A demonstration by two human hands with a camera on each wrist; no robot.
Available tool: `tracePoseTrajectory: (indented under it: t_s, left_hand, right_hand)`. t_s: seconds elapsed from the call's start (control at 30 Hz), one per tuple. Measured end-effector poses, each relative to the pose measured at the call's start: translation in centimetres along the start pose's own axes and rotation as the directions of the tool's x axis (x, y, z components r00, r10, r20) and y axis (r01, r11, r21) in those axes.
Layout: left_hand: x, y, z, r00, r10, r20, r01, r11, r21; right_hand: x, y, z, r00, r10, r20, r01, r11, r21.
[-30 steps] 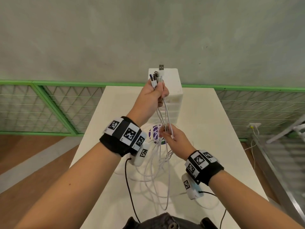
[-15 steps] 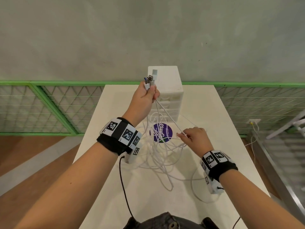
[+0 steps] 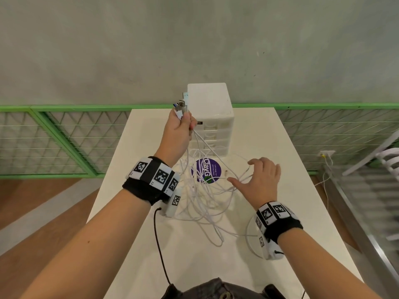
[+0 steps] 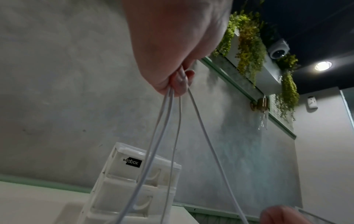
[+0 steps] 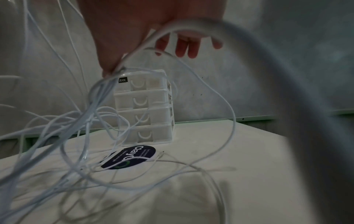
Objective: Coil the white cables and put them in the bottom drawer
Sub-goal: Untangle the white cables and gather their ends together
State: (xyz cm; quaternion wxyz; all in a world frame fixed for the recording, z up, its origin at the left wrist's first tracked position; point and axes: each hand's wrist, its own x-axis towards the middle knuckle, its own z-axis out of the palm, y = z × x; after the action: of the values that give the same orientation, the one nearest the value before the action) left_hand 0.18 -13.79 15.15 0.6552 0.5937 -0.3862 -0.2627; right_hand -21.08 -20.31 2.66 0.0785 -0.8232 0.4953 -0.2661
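Several white cables [image 3: 203, 203] lie in a loose tangle on the near part of the table [image 3: 269, 147], and no tidy coil is formed yet. A little further, the right hand [image 3: 259, 180] is spread with straight fingers, and some strands run across or between them; I cannot tell if any is pinched. Beyond it the left hand [image 3: 179, 130] is raised and closed tightly around the plug ends of the cables, so the strands hang down from it to the table. At the far end stands the white drawer unit [image 3: 212, 117], and its bottom drawer [image 5: 145, 134] looks closed. I judge the task is at an early stage: coiling, opening the drawer and putting the cables inside are all left.
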Motion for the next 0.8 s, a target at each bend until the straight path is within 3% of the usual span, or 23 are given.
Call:
tracePoseTrajectory:
  t_s: [0.13, 0.23, 0.33, 0.43, 0.53, 0.8]
  left_hand:
    - [0.4, 0.1, -0.7, 0.993, 0.007, -0.114, -0.015, 0.998, -0.065]
    - [0.3, 0.1, -1.0, 0.993, 0.010, -0.119, -0.020, 0.997, -0.078]
    - [0.5, 0.2, -1.2, 0.989, 0.018, -0.148, -0.031, 0.996, -0.086]
    - [0.6, 0.0, -1.6, 0.982, 0.028, -0.187, -0.047, 0.994, -0.102]
    - [0.5, -0.2, -1.7, 0.978, 0.028, -0.208, -0.053, 0.992, -0.115]
    - [1.0, 0.1, -1.3, 0.969, 0.089, -0.232, -0.121, 0.985, -0.127]
  right_hand:
    - [-0.2, 0.0, -0.3, 0.991, -0.058, -0.117, 0.058, 0.998, -0.005]
    - [0.0, -0.3, -0.5, 0.992, -0.077, -0.095, 0.076, 0.997, -0.020]
    - [0.4, -0.7, -0.9, 0.997, -0.005, -0.072, 0.006, 1.000, 0.017]
    - [1.1, -1.1, -1.8, 0.996, 0.090, -0.024, -0.085, 0.980, 0.180]
    - [1.5, -1.3, -2.4, 0.988, 0.134, 0.072, -0.152, 0.897, 0.416]
    - [1.0, -1.4, -1.2, 0.951, 0.034, 0.306, -0.232, 0.733, 0.639]
